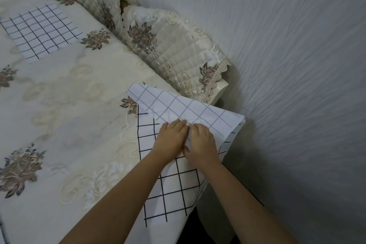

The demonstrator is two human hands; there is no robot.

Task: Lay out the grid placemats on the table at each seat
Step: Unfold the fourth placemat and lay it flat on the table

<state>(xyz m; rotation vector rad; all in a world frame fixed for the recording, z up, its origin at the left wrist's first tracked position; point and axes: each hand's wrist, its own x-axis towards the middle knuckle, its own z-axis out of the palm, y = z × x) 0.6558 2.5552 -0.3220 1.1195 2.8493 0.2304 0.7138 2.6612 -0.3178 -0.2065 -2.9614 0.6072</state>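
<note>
From the head camera, the surface (65, 105) is covered with a cream embroidered cloth bearing brown flower motifs. At its near right edge lies a white placemat with a black grid pattern (174, 190), its far half folded back over itself so the paler underside faces up. Part of this near placemat hangs past the edge of the surface on the right.

The left hand (171, 140) and the right hand (200, 143) sit side by side, touching each other, on the fold line of that placemat. Both have their fingers curled down onto the folded flap; the right hand appears to pinch the cloth, while the left presses flat, fingers closed together.

A second white grid placemat (41, 31) lies flat and spread out at the far left of the surface, well apart from the hands.

Beside the far edge stand two chairs with cream quilted, lace-trimmed covers (174, 45), close against a grey textured wall (287, 55).
</note>
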